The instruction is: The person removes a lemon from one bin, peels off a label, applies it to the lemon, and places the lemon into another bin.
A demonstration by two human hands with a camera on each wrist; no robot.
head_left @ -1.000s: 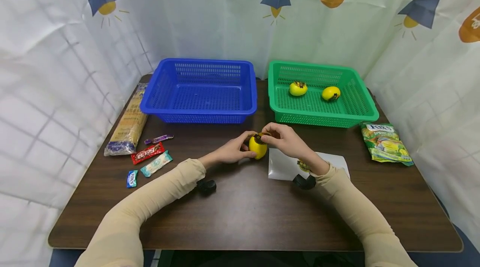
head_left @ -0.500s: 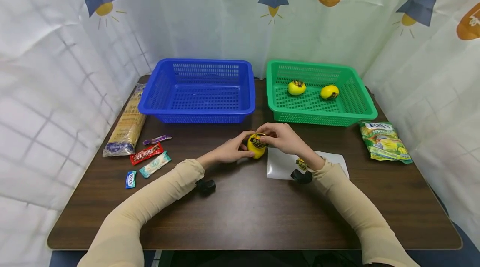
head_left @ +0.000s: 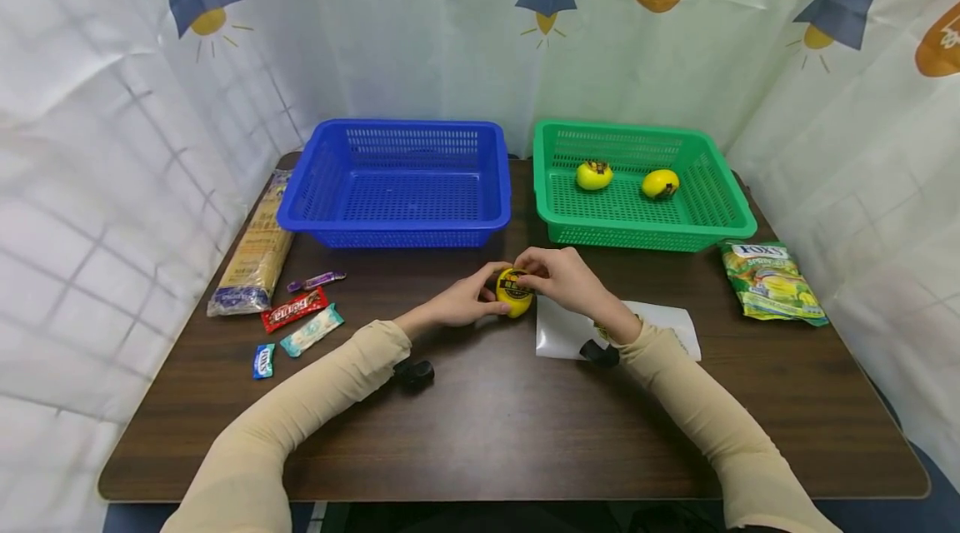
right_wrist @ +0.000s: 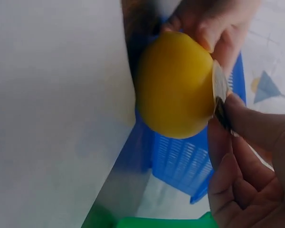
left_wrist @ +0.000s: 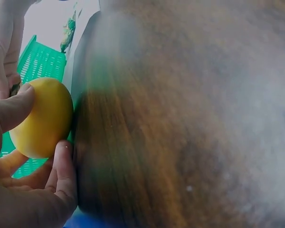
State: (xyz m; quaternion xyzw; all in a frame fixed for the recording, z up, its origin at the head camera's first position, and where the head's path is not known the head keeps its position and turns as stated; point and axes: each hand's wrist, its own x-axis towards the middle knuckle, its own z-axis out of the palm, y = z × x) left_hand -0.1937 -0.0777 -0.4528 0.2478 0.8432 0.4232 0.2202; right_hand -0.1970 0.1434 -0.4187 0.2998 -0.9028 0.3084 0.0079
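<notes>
At the middle of the table, my left hand (head_left: 459, 300) grips a smooth yellow lemon (head_left: 516, 310) between thumb and fingers. A round black-and-gold sticker (head_left: 512, 284) covers the lemon's upper side, and my right hand (head_left: 568, 276) pinches its edge between thumb and fingers. The right wrist view shows the sticker (right_wrist: 220, 88) edge-on, lying along the lemon's side (right_wrist: 173, 90). In the left wrist view, my left thumb and fingers surround the lemon (left_wrist: 50, 121), and the sticker is mostly hidden behind it. Under my right forearm lies a white sticker sheet (head_left: 557, 330).
A blue basket (head_left: 397, 236) stands at the back. Beside it, a green basket (head_left: 637, 236) holds two yellow lemons (head_left: 594, 176) with dark stickers. Several wrapped sweets (head_left: 295, 310) and a noodle-like pack (head_left: 255, 254) lie left; a green Fox's candy bag (head_left: 772, 281) lies right.
The sticker, earlier tilted at the lemon's top, now lies flatter over it with its print facing up. My right hand has shifted slightly left; its fingers still pinch the edge.
</notes>
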